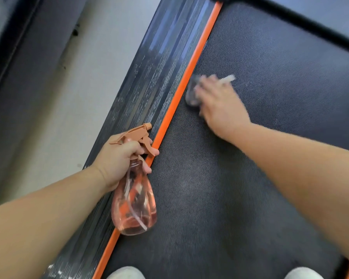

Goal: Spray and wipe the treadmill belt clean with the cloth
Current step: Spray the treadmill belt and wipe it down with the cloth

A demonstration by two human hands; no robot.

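Pale floor (73, 81) lies at far left, beside the treadmill's ribbed grey side rail (161, 63). Over that rail the left grip (117, 160) is closed round the neck of a clear pink plastic spray bottle with an orange trigger head (134, 200), which hangs body-down across a thin orange edge strip (189, 77). Right of the strip is the dark textured treadmill belt (270, 67). The right grip (220, 105) rests on a crumpled grey cloth (191, 93) on the belt just beside the strip. It is blurred, so I cannot tell whether its fingers curl round the cloth.
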